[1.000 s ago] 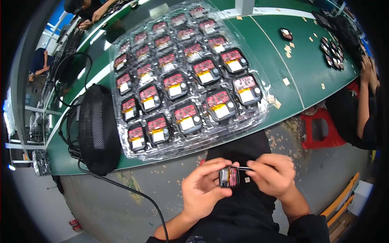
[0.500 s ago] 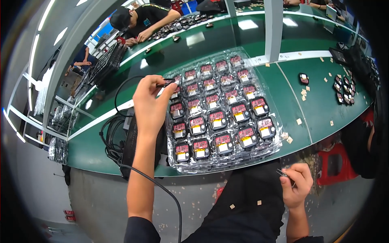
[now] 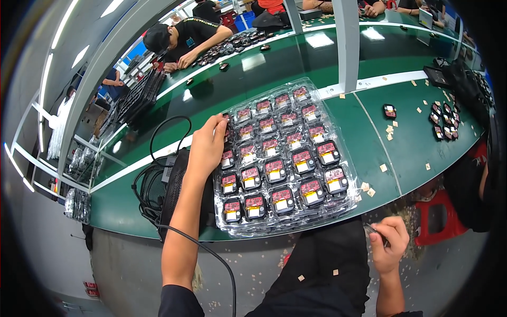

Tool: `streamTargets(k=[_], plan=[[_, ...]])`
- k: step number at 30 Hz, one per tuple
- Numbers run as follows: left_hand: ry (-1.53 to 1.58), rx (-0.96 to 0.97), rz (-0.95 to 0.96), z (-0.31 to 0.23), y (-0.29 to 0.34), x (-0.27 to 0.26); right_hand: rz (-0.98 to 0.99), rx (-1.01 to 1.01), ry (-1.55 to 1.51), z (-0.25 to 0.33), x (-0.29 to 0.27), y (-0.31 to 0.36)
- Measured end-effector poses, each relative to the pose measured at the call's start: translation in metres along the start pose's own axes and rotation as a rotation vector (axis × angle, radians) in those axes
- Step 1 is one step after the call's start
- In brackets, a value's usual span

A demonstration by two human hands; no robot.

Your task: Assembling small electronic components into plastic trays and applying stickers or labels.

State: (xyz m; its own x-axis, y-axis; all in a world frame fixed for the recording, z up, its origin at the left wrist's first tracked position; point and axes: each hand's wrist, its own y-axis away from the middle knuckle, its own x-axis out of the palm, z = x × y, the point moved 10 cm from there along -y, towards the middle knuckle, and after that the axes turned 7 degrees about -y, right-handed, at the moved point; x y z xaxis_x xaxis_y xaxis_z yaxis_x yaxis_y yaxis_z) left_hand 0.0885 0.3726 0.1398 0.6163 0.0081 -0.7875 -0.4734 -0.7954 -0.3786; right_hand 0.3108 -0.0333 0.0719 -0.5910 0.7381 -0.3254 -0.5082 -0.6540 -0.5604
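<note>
On the green tabletop in front of me lies a clear plastic tray filled with small square parts, dark frames with red and yellow faces. My left hand rests on the tray's left edge, fingers curled down over the pockets there; whether they pinch a part or only touch the plastic, I cannot tell. My right hand is down below the tabletop's near edge, over my lap, clenched around a thin dark tool, probably tweezers.

I judge the tray to be light and flimsy: thin formed plastic that would bend if lifted by one corner, so it wants support along two edges. The parts look light, hard and rather delicate, best taken by their dark frames, not the faces.

I count about twenty-four parts showing in the tray, in slanting rows, with my hand hiding some more. One part sits alone to the right, and a cluster of roughly eight lies farther right. Small tan scraps are scattered on the tabletop. A black cable loops at my left.
</note>
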Motion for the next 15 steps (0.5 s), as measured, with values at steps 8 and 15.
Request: streamTargets(k=[8,15], plan=[[-0.07,0.106,0.106,-0.003,0.003,0.013,-0.095,-0.054,0.126,-0.007,-0.002,-0.063],[-0.122,0.107,0.135,0.004,0.003,0.003,0.015,0.108,0.32,-0.069,0.02,-0.134]])
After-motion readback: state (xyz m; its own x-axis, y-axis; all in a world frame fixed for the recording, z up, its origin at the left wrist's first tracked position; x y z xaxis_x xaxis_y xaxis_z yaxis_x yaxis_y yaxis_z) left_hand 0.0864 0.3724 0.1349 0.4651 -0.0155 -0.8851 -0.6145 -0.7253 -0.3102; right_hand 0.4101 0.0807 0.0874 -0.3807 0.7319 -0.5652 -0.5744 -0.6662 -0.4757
